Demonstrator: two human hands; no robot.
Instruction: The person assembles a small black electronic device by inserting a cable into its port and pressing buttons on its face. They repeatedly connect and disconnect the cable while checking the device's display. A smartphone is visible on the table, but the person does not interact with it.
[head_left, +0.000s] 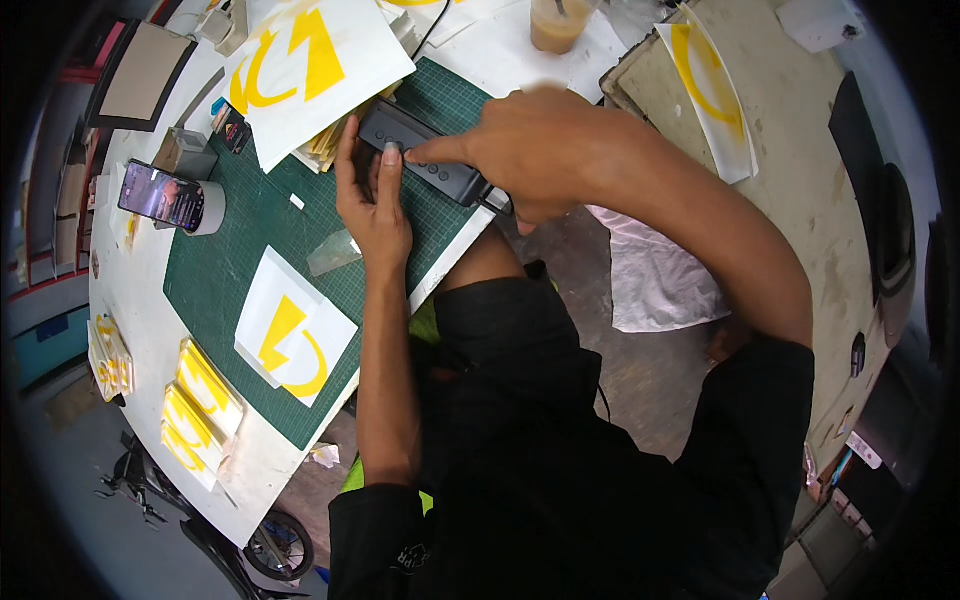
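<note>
phone (160, 196) propped at left on the table (130, 290); next, a yellow-marked sheet (305, 335) lying on the green mat (212, 262). left hand (382, 222) clamped on a dark grey button device (442, 180) above the mat, thumb on top; right hand (518, 145) extends its index finger to the device's face, other fingers' grip cannot be told.

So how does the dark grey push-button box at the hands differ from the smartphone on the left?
The push-button box carries round buttons, while the smartphone shows a lit screen. The left hand holds the box and the right hand points a finger at its buttons; no hand touches the smartphone, which is propped, tilted, by a white round object. Both are elongated and dark-bodied.
</note>
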